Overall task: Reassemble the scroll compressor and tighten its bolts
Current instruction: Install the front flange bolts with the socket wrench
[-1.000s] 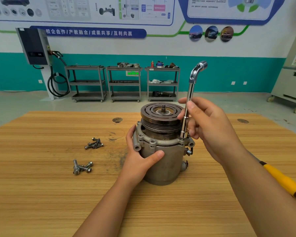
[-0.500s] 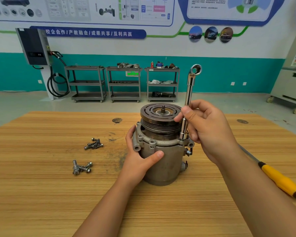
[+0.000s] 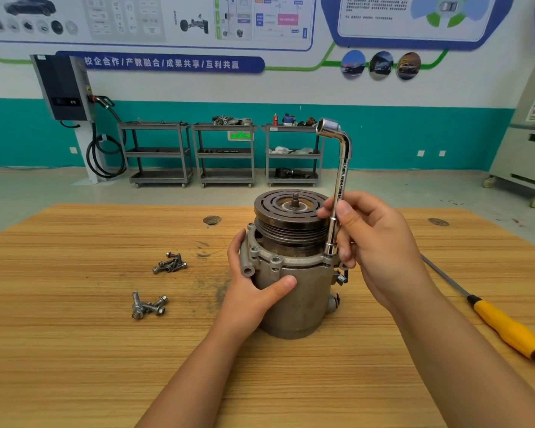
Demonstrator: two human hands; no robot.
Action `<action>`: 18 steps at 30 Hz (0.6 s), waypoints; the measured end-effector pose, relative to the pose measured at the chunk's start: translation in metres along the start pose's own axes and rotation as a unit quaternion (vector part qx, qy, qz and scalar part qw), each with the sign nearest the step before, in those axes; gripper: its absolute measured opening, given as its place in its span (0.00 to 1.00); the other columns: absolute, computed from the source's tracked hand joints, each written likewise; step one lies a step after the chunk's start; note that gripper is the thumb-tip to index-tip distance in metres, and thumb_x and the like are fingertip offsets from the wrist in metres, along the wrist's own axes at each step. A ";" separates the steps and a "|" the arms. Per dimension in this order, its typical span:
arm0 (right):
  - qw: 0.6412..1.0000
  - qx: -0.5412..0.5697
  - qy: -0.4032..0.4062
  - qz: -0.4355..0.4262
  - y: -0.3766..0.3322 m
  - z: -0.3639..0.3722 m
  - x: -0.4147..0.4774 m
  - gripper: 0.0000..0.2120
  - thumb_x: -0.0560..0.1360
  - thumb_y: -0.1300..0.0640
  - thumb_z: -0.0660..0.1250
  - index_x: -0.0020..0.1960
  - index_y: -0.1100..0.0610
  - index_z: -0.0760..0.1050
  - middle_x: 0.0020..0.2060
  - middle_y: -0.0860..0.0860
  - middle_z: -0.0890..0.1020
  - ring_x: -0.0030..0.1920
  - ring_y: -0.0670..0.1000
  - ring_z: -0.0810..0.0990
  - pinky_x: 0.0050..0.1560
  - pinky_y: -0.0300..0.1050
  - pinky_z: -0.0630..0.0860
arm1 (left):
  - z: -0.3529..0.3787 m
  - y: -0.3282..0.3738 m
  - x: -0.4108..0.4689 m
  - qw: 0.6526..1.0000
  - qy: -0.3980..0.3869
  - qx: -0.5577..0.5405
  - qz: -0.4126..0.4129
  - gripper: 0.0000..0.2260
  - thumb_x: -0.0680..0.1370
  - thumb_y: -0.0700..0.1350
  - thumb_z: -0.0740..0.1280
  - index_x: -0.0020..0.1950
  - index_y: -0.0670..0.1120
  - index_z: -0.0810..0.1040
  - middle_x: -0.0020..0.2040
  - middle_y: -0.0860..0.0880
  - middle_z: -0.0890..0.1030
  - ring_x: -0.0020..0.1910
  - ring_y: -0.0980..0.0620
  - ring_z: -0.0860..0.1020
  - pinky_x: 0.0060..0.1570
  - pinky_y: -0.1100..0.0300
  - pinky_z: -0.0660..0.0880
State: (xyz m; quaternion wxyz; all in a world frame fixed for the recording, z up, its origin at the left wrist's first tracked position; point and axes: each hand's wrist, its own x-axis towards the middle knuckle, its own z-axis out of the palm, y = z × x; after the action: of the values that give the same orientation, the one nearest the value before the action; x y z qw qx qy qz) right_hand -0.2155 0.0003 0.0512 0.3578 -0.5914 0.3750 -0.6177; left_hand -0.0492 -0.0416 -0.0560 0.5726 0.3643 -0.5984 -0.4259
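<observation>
Head view: scroll compressor stands upright mid counter, pulley end up. Left hand grips the compressor's left side, thumb across the front of the housing, fingers curled round the flange. Right hand pinches the shaft of an L-shaped socket wrench between thumb and fingers. The wrench is near vertical, lower end on the flange at the compressor's right edge, bent socket end up top. Two small piles of bolts lie left of the compressor. Yellow-handled screwdriver lies right of the compressor.
</observation>
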 end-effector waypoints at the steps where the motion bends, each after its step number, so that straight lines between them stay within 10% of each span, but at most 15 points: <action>1: 1.000 -0.002 0.003 0.000 0.000 0.000 0.000 0.08 0.80 0.61 0.59 0.47 0.53 0.77 0.41 0.46 0.84 0.22 0.43 0.69 0.21 0.34 0.66 | 0.000 0.000 0.000 1.000 0.000 0.000 0.001 0.44 0.60 0.58 0.77 0.66 0.71 0.52 0.59 0.74 0.73 0.62 0.69 0.72 0.53 0.74 0.71; 11: 1.000 0.016 0.006 0.000 -0.002 -0.001 0.001 0.01 0.78 0.60 0.63 0.47 0.56 0.72 0.39 0.50 0.85 0.20 0.44 0.67 0.20 0.35 0.65 | 0.000 0.000 0.000 1.000 0.005 -0.004 -0.002 0.44 0.59 0.58 0.78 0.65 0.73 0.53 0.62 0.70 0.73 0.62 0.67 0.73 0.56 0.70 0.72; 18: 1.000 0.018 0.009 0.002 0.001 0.000 -0.002 0.13 0.82 0.57 0.55 0.47 0.51 0.78 0.38 0.47 0.84 0.22 0.43 0.69 0.22 0.35 0.66 | 0.000 0.001 0.000 1.000 -0.001 0.004 0.003 0.44 0.60 0.58 0.77 0.66 0.71 0.51 0.56 0.77 0.72 0.59 0.72 0.72 0.51 0.76 0.71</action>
State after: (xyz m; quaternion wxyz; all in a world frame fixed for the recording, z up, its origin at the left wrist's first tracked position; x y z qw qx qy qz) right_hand -0.2157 0.0021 0.0495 0.3662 -0.5781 0.3680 -0.6295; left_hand -0.0494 -0.0416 -0.0552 0.5715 0.3642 -0.6018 -0.4225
